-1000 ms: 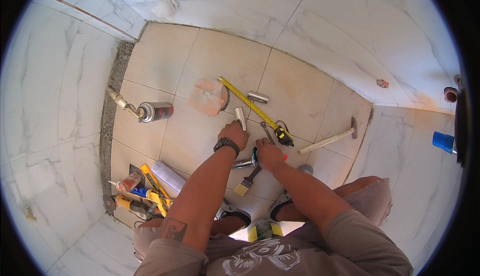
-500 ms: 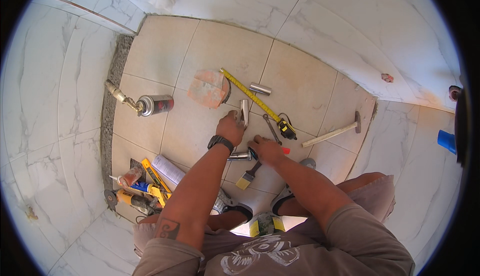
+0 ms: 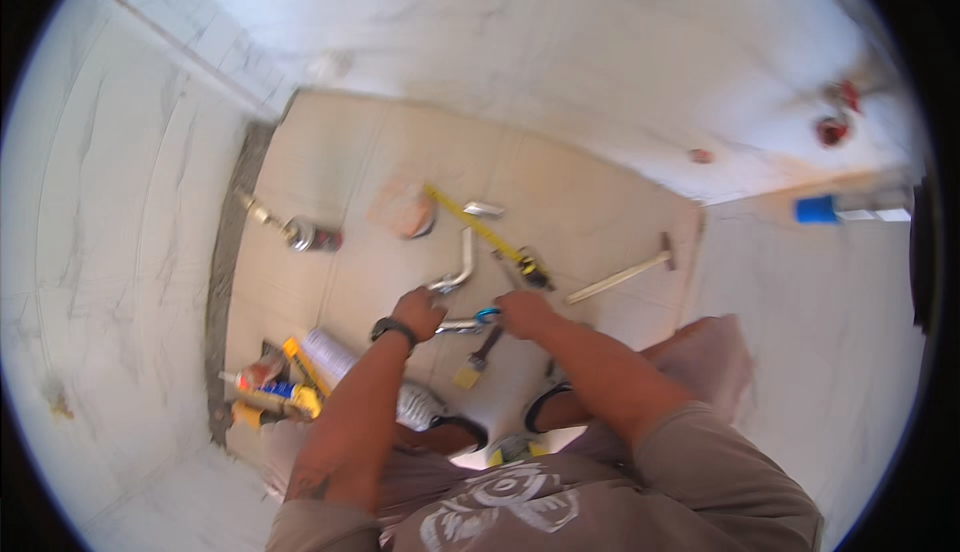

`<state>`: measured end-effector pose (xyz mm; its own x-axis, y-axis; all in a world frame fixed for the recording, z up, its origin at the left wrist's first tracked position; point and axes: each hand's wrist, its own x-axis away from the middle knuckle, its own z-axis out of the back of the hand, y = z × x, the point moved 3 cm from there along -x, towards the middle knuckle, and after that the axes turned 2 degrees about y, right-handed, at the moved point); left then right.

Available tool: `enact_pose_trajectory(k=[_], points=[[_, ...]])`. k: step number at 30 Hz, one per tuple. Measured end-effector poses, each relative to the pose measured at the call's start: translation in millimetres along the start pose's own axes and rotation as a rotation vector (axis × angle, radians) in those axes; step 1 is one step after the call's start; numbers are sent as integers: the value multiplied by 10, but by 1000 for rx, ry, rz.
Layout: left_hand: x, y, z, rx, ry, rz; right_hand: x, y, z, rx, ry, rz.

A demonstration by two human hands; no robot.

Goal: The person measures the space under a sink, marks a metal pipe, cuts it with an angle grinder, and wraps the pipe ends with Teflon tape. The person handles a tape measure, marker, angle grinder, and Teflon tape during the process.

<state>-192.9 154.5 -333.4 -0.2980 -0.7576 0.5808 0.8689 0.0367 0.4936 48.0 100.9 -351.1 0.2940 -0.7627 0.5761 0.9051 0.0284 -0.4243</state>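
Observation:
My left hand is closed at the near end of a bent chrome pipe, its fingers pressed against the metal. A second chrome tube lies just right of those fingertips. My right hand has its fingers curled around a small blue object, too blurred to name, close to that tube's right end. Below the right hand lies a flat paintbrush with pale bristles. A dark wrench sits beyond the right hand, alongside a yellow tape measure with its blade drawn out.
A short chrome tube and a round, reddish disc-like piece lie farther off. To the right is a hammer; to the left, a gas torch. A yellow level and caulking gun lie near the left wall.
My left hand has come back toward me, and more of the bent pipe shows. A blue object now shows at my right hand's fingertips. The whole view has shifted and blurred.

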Motion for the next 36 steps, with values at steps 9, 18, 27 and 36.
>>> enact_pose_trajectory(k=[9,18,27,36], points=[[1262,1401,846,789,100,-210,1122,-862,1678,-394,213,239],[2936,2096,1193,802,192,-359,2753,-1508,2088,-639,624,304],[3245,2801,1362,867,236,-620,3450,-1571,2440,-493,966,447],[2768,3008,1492,1114,98,-660,3381,-1406,2853,-203,939,355]])
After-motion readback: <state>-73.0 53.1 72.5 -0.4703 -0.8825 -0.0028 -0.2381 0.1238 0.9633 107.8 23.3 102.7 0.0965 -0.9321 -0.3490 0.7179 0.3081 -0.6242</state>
